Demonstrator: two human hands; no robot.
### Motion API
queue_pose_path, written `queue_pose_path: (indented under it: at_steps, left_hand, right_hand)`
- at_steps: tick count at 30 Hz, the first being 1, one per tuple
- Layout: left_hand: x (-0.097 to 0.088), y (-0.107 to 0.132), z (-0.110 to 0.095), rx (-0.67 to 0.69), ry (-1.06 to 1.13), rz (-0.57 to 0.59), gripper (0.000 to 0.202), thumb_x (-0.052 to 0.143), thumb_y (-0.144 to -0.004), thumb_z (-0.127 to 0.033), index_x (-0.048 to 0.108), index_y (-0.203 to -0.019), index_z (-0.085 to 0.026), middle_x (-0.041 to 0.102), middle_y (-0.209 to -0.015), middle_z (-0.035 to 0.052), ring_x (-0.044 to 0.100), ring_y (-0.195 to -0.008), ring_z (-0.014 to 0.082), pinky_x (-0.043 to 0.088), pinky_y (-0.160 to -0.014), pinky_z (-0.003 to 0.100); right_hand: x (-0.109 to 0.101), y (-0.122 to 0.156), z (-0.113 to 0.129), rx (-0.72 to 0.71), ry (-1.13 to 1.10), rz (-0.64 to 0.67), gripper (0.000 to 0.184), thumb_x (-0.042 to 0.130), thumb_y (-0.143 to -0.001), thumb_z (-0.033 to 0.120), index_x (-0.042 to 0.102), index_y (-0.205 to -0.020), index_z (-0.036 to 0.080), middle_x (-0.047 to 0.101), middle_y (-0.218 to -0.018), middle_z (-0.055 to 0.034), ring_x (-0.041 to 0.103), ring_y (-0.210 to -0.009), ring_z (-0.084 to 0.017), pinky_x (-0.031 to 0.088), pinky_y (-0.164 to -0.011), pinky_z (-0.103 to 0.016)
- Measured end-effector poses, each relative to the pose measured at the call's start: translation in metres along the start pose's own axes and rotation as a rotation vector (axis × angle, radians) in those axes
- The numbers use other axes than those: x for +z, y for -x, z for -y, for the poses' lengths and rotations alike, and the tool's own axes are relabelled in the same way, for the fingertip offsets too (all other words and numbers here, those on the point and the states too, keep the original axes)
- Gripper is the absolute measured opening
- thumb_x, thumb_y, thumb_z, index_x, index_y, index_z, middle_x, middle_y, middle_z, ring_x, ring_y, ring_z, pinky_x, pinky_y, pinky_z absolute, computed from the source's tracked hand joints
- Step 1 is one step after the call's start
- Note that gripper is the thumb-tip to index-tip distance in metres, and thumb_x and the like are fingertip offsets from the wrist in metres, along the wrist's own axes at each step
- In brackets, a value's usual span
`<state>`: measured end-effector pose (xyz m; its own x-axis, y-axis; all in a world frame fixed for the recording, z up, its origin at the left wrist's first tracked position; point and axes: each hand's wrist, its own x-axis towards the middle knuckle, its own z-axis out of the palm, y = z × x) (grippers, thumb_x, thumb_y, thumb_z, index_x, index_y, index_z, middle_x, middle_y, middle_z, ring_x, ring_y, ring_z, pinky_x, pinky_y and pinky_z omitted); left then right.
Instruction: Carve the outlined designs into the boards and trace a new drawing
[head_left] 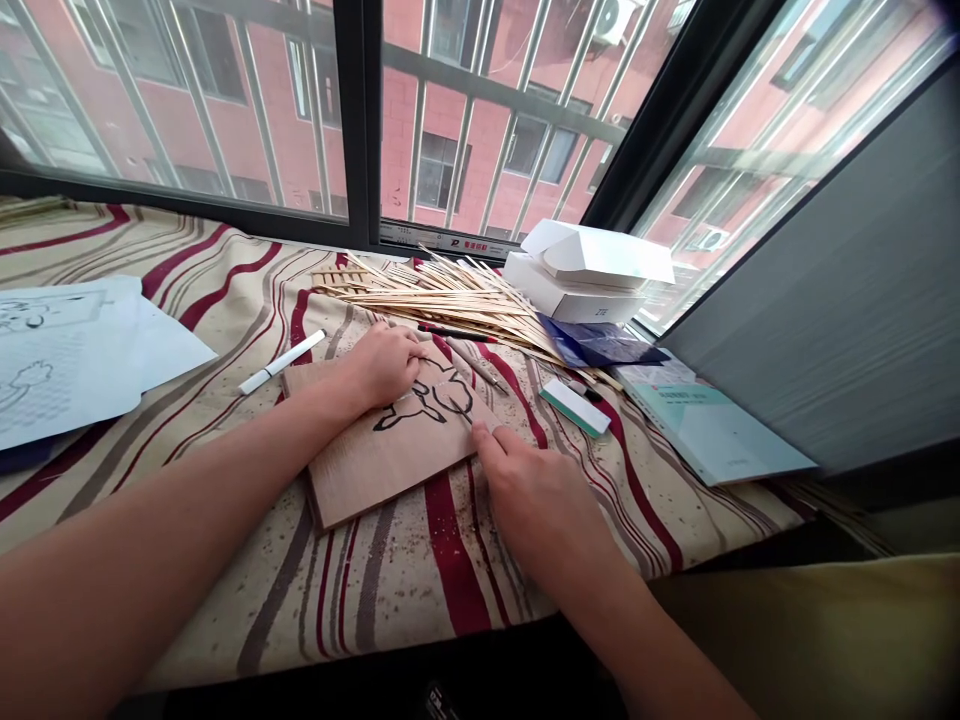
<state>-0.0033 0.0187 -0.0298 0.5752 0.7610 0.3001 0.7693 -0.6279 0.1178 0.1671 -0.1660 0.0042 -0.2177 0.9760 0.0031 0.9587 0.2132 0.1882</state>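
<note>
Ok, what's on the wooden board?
On the board: a black drawing and the left hand; the right hand is at one edge. Whatever they cover is hidden.

The left hand (pixel 385 366) rests on a wooden board (pixel 394 462), right hand (pixel 541 492) at its edge.

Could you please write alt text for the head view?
The left hand rests on a wooden board bearing a black drawing, with the right hand at the board's right edge. The board lies on a striped cloth, with thin sticks and a white box beyond, papers to the left, and a barred window behind.
</note>
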Motion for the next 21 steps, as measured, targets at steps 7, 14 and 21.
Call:
queue_pose_path:
  at_steps: [7,14,21]
  left_hand:
    - [0.0024,-0.0018,0.0026,0.03,0.018,-0.014,0.044,0.044,-0.087,-0.022,0.082,-0.109,-0.018,0.076,-0.121,0.0103,0.069,-0.112,0.0294,0.05,-0.106,0.048]
    - [0.0011,-0.001,-0.0003,0.006,0.002,0.006,0.046,0.043,-0.087,-0.023,0.082,-0.11,-0.017,0.076,-0.122,0.0096,0.068,-0.113,0.0285,0.048,-0.109,0.046]
    - [0.0019,-0.0017,0.002,0.039,-0.017,-0.009,0.047,0.041,-0.087,-0.027,0.082,-0.11,-0.018,0.076,-0.123,0.0098,0.068,-0.113,0.0279,0.049,-0.107,0.045]
  right_hand:
    - [-0.0024,-0.0019,0.0009,-0.009,0.043,0.017,0.058,0.037,-0.094,0.001,0.054,-0.149,0.009,0.074,-0.112,-0.0114,0.076,-0.074,-0.021,0.054,-0.055,-0.033]
    - [-0.0027,-0.0018,0.0063,-0.016,0.052,-0.013,0.057,0.038,-0.093,0.001,0.057,-0.146,0.007,0.074,-0.11,-0.0118,0.075,-0.07,-0.02,0.053,-0.053,-0.032]
    - [-0.0071,-0.0017,-0.0004,-0.017,0.028,0.019,0.058,0.037,-0.093,0.002,0.055,-0.148,0.009,0.074,-0.112,-0.0125,0.076,-0.076,-0.023,0.056,-0.058,-0.033]
